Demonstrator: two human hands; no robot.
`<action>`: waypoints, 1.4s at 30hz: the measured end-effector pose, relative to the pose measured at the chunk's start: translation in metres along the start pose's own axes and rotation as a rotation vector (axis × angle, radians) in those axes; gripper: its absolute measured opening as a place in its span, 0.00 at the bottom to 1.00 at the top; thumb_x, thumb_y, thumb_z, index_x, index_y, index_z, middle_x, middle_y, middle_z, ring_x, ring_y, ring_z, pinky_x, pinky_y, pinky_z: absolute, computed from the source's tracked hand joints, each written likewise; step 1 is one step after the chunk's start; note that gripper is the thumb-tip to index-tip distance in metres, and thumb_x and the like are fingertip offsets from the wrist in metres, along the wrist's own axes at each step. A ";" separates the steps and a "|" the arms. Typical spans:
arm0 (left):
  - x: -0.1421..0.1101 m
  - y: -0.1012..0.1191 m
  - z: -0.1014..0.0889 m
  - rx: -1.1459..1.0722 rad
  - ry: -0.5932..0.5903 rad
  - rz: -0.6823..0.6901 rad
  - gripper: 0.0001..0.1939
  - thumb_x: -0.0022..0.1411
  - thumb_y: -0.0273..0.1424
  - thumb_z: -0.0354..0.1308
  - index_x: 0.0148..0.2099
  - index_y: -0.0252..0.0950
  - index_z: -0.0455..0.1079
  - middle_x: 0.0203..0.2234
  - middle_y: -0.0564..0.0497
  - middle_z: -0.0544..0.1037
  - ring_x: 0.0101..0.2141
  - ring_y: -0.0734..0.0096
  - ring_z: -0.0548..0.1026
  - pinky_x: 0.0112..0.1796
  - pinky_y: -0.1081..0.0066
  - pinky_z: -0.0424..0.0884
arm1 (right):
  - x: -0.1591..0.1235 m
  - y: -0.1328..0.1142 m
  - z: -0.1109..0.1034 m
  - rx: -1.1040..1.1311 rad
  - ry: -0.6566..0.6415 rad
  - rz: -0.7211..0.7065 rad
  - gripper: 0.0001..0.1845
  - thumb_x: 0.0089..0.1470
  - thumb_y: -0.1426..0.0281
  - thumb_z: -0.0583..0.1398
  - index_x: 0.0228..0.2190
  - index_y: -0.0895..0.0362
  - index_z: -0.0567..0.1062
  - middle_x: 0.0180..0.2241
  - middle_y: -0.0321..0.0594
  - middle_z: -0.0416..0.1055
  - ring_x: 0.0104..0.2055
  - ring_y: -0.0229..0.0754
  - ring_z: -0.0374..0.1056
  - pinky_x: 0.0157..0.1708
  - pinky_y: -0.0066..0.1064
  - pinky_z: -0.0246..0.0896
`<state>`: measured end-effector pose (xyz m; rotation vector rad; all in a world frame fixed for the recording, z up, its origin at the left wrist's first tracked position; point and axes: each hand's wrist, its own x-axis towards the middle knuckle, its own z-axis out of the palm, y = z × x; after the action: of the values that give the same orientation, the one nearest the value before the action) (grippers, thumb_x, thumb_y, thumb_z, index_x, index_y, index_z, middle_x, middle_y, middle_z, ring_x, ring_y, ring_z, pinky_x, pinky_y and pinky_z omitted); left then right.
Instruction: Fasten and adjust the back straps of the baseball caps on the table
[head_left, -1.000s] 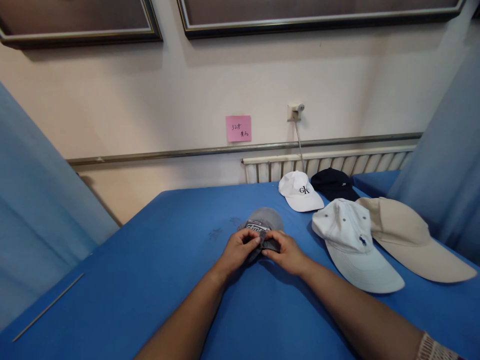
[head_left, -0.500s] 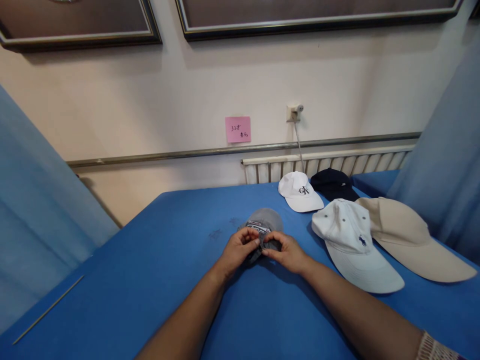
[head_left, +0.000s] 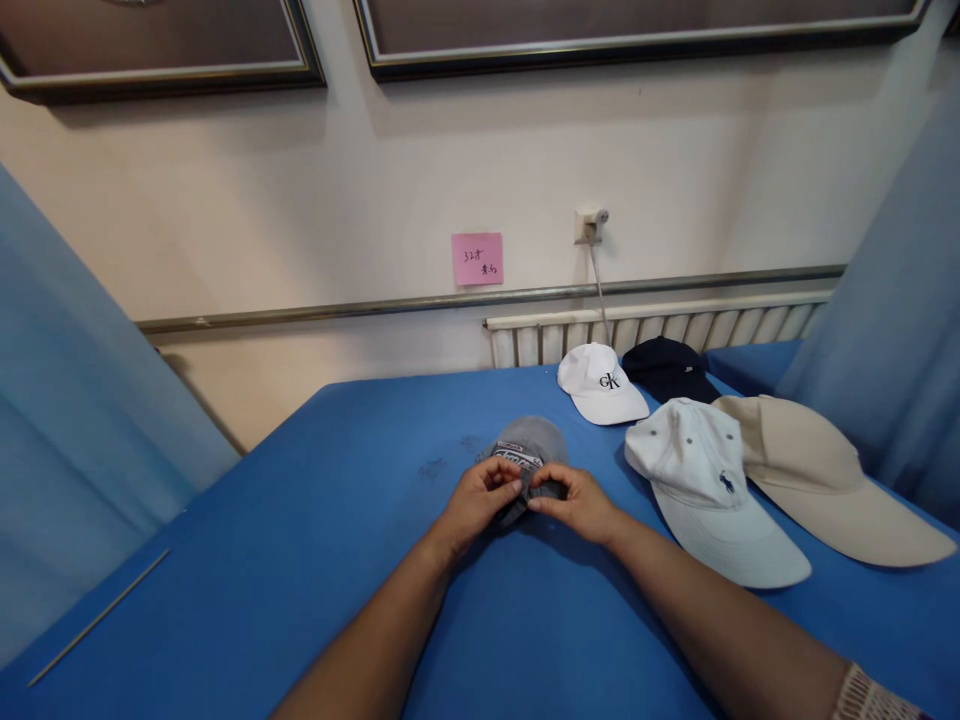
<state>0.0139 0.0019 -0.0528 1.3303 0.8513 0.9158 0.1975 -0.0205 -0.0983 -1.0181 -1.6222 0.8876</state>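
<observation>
A grey cap point(head_left: 532, 440) with a printed patch lies on the blue table point(head_left: 337, 520), its back towards me. My left hand point(head_left: 478, 503) pinches the cap's near edge from the left. My right hand point(head_left: 576, 502) pinches the same edge from the right. The fingertips of both hands almost meet over the dark strap at the cap's back.
To the right lie a white cap with a small logo point(head_left: 701, 480), a beige cap point(head_left: 817, 470), a white cap with black letters point(head_left: 600, 383) and a dark navy cap point(head_left: 666, 367). Blue curtains point(head_left: 82, 400) hang on both sides. A thin stick point(head_left: 97, 617) lies at the table's left edge.
My fingers have shifted slightly on the cap's back edge. The cap and the other caps stay where they were.
</observation>
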 end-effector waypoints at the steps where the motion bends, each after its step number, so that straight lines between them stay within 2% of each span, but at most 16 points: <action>1: 0.000 0.000 0.000 -0.007 0.002 0.002 0.16 0.45 0.35 0.71 0.35 0.34 0.71 0.26 0.54 0.71 0.27 0.76 0.67 0.30 0.74 0.63 | 0.000 -0.001 0.001 -0.009 0.011 -0.017 0.09 0.47 0.66 0.66 0.33 0.55 0.76 0.33 0.36 0.74 0.36 0.42 0.68 0.39 0.32 0.61; 12: -0.001 0.002 -0.001 0.009 -0.010 -0.024 0.13 0.49 0.37 0.69 0.32 0.34 0.73 0.25 0.53 0.72 0.25 0.77 0.66 0.29 0.74 0.61 | 0.000 0.001 0.002 -0.081 0.065 -0.118 0.09 0.50 0.67 0.65 0.35 0.54 0.77 0.34 0.38 0.74 0.39 0.43 0.69 0.41 0.35 0.62; 18: 0.000 0.002 -0.003 0.051 -0.040 -0.001 0.12 0.51 0.37 0.66 0.27 0.33 0.72 0.40 0.48 0.76 0.35 0.70 0.71 0.36 0.72 0.64 | 0.000 -0.001 0.001 -0.081 0.072 -0.114 0.09 0.49 0.67 0.66 0.35 0.55 0.77 0.35 0.39 0.74 0.39 0.43 0.69 0.42 0.35 0.63; 21: 0.000 0.002 -0.003 0.066 -0.047 -0.003 0.11 0.51 0.36 0.64 0.26 0.34 0.71 0.42 0.47 0.75 0.39 0.67 0.71 0.39 0.71 0.65 | 0.000 -0.001 0.002 -0.090 0.072 -0.126 0.09 0.49 0.67 0.66 0.35 0.54 0.77 0.35 0.39 0.74 0.40 0.44 0.69 0.42 0.36 0.63; 29: 0.002 0.002 -0.001 0.233 -0.089 0.028 0.10 0.47 0.31 0.61 0.21 0.34 0.65 0.38 0.45 0.76 0.35 0.67 0.71 0.36 0.70 0.64 | -0.001 -0.001 0.004 -0.113 0.067 -0.144 0.08 0.48 0.70 0.66 0.34 0.54 0.77 0.34 0.38 0.74 0.39 0.44 0.70 0.42 0.35 0.63; 42: 0.006 -0.005 -0.002 0.417 0.007 0.076 0.09 0.47 0.31 0.60 0.20 0.35 0.64 0.36 0.43 0.77 0.33 0.66 0.73 0.35 0.68 0.66 | -0.002 -0.002 0.005 -0.173 0.071 -0.169 0.08 0.48 0.71 0.67 0.34 0.54 0.77 0.33 0.38 0.75 0.38 0.43 0.70 0.41 0.34 0.62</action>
<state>0.0153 0.0082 -0.0579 1.7282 1.0404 0.8277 0.1928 -0.0236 -0.0979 -1.0012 -1.7190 0.5998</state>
